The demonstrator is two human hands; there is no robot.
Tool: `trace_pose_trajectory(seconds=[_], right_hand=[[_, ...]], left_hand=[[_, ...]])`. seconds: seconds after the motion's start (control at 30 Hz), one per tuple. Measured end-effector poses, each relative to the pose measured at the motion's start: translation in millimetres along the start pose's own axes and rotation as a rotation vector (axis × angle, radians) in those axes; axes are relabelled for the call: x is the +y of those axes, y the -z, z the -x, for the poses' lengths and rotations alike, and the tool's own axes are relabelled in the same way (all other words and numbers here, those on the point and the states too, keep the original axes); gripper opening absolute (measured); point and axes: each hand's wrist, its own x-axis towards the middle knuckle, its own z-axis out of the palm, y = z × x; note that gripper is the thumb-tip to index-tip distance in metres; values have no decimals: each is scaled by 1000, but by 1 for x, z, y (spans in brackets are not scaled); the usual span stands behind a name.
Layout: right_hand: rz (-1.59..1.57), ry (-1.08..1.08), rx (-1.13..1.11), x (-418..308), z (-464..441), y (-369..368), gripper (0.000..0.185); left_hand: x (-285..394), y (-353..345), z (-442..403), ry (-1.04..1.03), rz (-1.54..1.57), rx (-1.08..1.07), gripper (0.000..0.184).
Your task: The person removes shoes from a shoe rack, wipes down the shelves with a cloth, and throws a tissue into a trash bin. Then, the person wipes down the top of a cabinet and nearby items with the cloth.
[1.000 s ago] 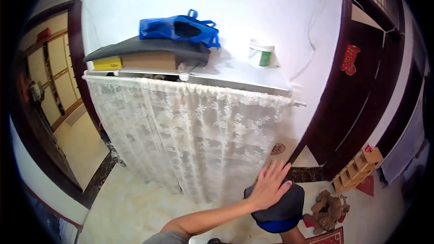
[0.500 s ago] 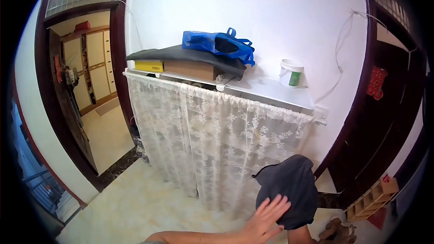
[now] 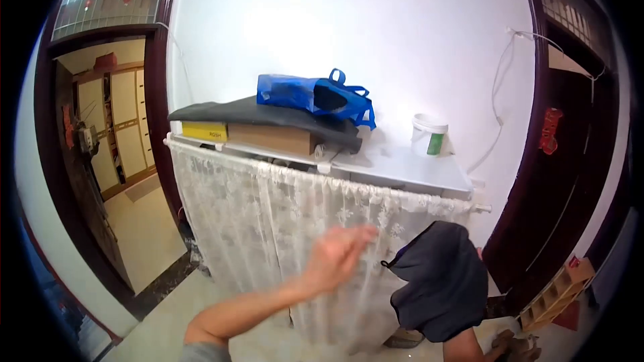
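Observation:
A dark grey cloth (image 3: 443, 281) with a small black loop at its left corner hangs over my right hand (image 3: 479, 253). Most of that hand is covered, with only a bit of finger at the cloth's right edge and the forearm below it showing. My left hand (image 3: 339, 258) is raised to the left of the cloth, apart from it and in front of the white lace curtain (image 3: 235, 201). Motion smears its fingers, which look bent, and nothing can be made out in them.
A white shelf top (image 3: 396, 167) above the curtain carries a blue bag (image 3: 288, 92) on a dark cover (image 3: 228, 112), a cardboard box (image 3: 268, 139), a yellow box (image 3: 204, 131) and a white bucket (image 3: 428, 135). Doorways flank it. A small wooden rack (image 3: 557, 295) stands at right.
My left hand has come off the cloth and moved up and to the left. The cloth over my right hand has shifted slightly right. The view has tilted, so the shelf sits lower.

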Motion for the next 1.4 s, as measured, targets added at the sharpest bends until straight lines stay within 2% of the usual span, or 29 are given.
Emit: trace_pose_trajectory(seconds=[0.03, 0.07, 0.1, 0.2, 0.27, 0.3, 0.33, 0.37, 0.4, 0.47, 0.53, 0.57, 0.67, 0.7, 0.8, 0.83, 0.87, 0.9, 0.93, 1.0, 1.07, 1.13, 1.23, 1.33, 1.4], right_hand=[[-5, 21, -17, 4, -14, -6, 57], [-6, 37, -32, 8, -30, -12, 58], [-13, 51, -45, 12, -46, -18, 58], [-35, 84, -95, 31, -95, -34, 60], [-53, 88, -124, 46, -125, -42, 61], [-155, 84, -5, 57, -137, -47, 59], [-154, 86, 5, 66, -146, -48, 58], [-147, 84, 13, 72, -155, -47, 57], [-137, 80, 16, 75, -165, -46, 56], [-85, 67, -11, 79, -177, -45, 56], [-47, 42, 4, 91, -189, -38, 55], [-34, 38, 20, 93, -195, -33, 55], [-59, -3, 23, 96, -205, -40, 54], [-77, -20, 17, 97, -206, -43, 54], [-34, 8, -46, 94, -211, -43, 46], [-18, 25, -52, 92, -211, -42, 46], [-4, 44, -56, 88, -211, -42, 46], [9, 66, -52, 85, -210, -43, 45], [24, 96, -44, 81, -210, -43, 45], [61, 163, -32, 72, -206, -43, 45], [99, 224, -9, 63, -200, -41, 44], [136, 288, 14, 57, -192, -38, 44], [185, 364, 46, 50, -182, -37, 44], [235, 417, 73, 45, -177, -38, 43], [258, 434, 85, 44, -175, -39, 43]], left_hand=[[-26, 17, -26, -41, -119, 56, 16], [-55, 33, -53, -94, -405, 121, 18], [-66, 48, -88, -85, -329, 254, 21], [-123, 86, -171, 86, -636, 424, 53], [-143, 95, -212, 297, -626, 359, 74], [-159, 97, -222, 264, -669, 289, 72], [-177, 95, -230, 235, -710, 218, 71], [-187, 99, -236, 161, -725, 143, 61], [-195, 107, -239, 206, -714, 137, 48], [-228, 141, -246, 97, -676, 243, 41], [-254, 184, -237, -87, -549, 166, 36], [-257, 192, -230, -26, -535, 41, 39], [-234, 195, -213, -19, -416, -101, 46], [-224, 196, -211, -2, -478, -144, 58], [-231, 192, -226, -51, -630, -91, 50], [-258, 196, -239, -123, -596, -34, 37], [-262, 202, -255, -89, -612, 26, 24], [-288, 219, -274, -130, -711, 102, 25], [-292, 235, -283, -82, -694, 183, 23], [-297, 266, -289, 84, -670, 170, 19], [-300, 287, -283, 128, -806, -61, 14], [-292, 294, -267, 344, -836, -404, 22], [-270, 294, -240, 325, -830, -398, 39], [-276, 288, -210, -24, -1145, 13, 51], [-243, 270, -201, -260, -1108, 115, 51]])
